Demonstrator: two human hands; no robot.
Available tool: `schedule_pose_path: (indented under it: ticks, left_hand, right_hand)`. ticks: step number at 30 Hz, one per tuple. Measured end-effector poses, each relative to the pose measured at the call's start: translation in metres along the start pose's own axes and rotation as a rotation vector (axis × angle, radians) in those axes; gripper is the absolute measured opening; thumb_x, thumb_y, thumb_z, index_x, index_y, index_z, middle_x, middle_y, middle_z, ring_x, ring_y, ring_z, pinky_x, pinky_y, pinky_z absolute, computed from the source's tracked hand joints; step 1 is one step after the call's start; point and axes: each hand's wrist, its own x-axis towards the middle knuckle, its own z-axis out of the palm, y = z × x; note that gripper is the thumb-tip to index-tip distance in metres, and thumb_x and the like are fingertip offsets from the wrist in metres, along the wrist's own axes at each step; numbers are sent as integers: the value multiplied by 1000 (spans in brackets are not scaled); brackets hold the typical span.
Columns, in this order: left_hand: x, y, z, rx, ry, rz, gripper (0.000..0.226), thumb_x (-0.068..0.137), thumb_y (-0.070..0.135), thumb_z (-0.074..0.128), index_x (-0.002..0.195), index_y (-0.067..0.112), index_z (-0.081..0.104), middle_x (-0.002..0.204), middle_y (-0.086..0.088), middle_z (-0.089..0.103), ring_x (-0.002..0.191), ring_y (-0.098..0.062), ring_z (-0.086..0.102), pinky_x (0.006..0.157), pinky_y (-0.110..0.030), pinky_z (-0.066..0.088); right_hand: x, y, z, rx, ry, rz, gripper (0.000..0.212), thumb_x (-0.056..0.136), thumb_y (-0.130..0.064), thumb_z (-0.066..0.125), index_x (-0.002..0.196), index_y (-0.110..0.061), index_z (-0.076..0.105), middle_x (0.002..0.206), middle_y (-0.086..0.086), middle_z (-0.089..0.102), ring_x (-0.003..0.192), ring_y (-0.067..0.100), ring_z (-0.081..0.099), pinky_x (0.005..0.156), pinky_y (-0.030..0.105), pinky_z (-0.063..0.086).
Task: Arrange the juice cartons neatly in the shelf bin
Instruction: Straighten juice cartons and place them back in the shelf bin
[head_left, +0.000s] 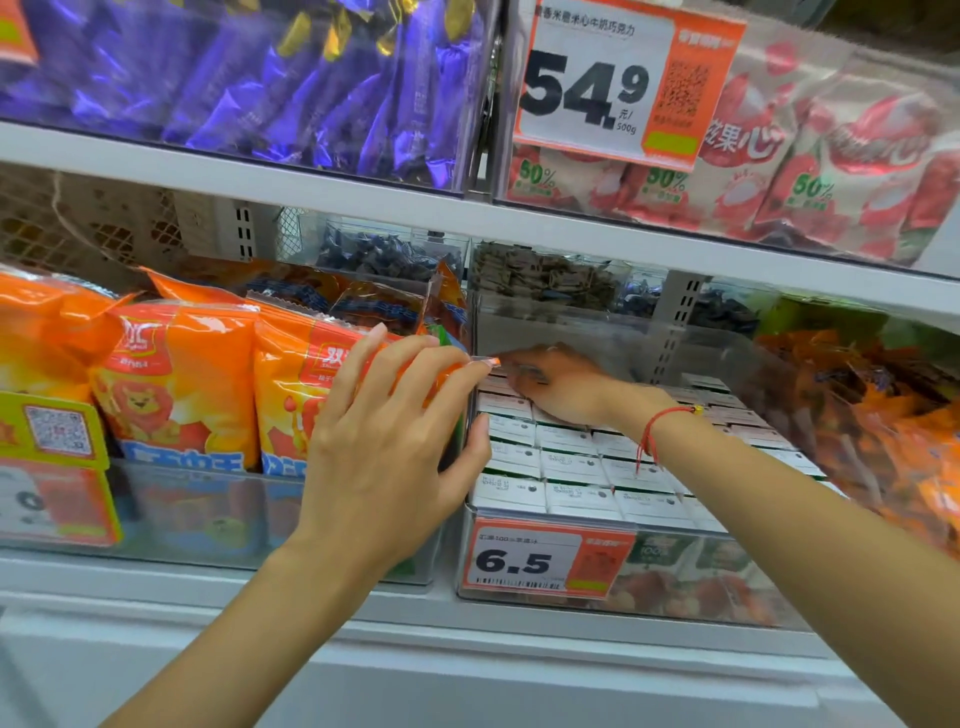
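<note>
A clear plastic shelf bin (519, 603) holds several rows of white-topped juice cartons (571, 467) standing upright, packed side by side. My right hand (561, 387) reaches over the cartons into the back left of the bin, palm down, fingers resting on the rear cartons; whether it holds one is hidden. My left hand (389, 441) is at the bin's left wall, fingers spread and straight, thumb against the wall's edge. A red string bracelet circles my right wrist.
Orange snack bags (176, 384) fill the bin on the left. A 6.5 price tag (540, 558) hangs on the juice bin's front. More orange packets (883, 415) sit on the right. The shelf above (363, 192) carries purple and red-white bags close overhead.
</note>
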Motion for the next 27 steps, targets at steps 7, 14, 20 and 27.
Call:
schedule_pose_path:
  ticks: [7,14,20,27]
  left_hand:
    - [4,4,-15,10,-164,-25,39,92,37,50,124,17,62,119,-3,62,119,-24,50,117,-43,20]
    - [2,20,-38,159,-408,-12,66,95,52,39,149,15,34,155,-6,35,147,-28,20,122,-49,6]
    - [-12,19,-42,163,-429,-22,71,98,58,19,156,16,9,163,-3,7,149,-24,-13,122,-46,-6]
    - [-11,18,-44,99,-440,-9,64,90,52,30,128,14,64,137,-7,58,135,-28,46,107,-49,25]
  right_hand:
    - [-102,-15,-32,46,39,-180,28,94,-43,56,118,-30,62,116,-9,58,106,9,52,90,30,44]
    - [-164,-23,-39,166,-50,-142,19,92,-37,64,101,-23,72,90,-19,61,84,2,57,69,18,49]
    - [-139,-35,-59,-15,-257,-78,31,86,-39,71,110,-19,72,103,-2,70,89,13,61,80,30,51]
    - [-111,-53,-74,-211,-422,-83,35,78,-45,78,103,-21,74,103,-8,72,92,13,64,78,30,51]
